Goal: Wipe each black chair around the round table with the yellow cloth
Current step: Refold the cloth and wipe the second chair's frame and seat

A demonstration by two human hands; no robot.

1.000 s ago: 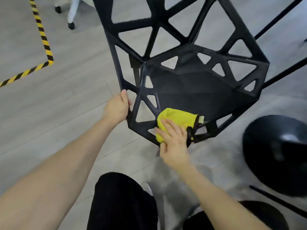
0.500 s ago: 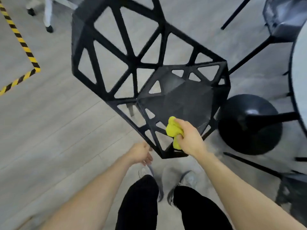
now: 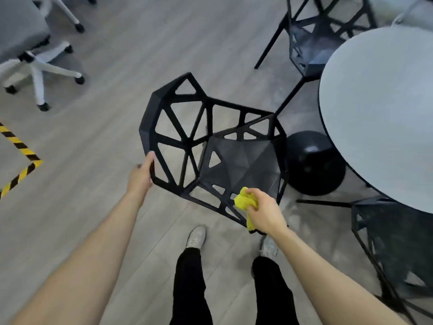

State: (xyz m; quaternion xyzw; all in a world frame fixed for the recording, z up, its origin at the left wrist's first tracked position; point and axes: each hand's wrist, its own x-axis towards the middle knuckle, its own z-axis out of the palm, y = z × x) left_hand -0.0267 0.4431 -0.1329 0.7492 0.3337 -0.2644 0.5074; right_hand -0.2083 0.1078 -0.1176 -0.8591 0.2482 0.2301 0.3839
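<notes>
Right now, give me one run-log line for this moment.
left hand: grips black chair backrest edge | right hand: holds yellow cloth bunched at seat front | round table: right of chair

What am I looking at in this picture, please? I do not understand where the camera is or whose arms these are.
The camera sits on a person's head and looks down, so the two bare arms, the black trousers and the shoes are that person's own. No machine is here. The left hand grips the back edge of a black chair made of open triangles. The right hand holds a crumpled yellow cloth at the front edge of the seat. To the right stands a round table on a black base, with two more black chairs beside it. A white office chair is at the top left.
</notes>
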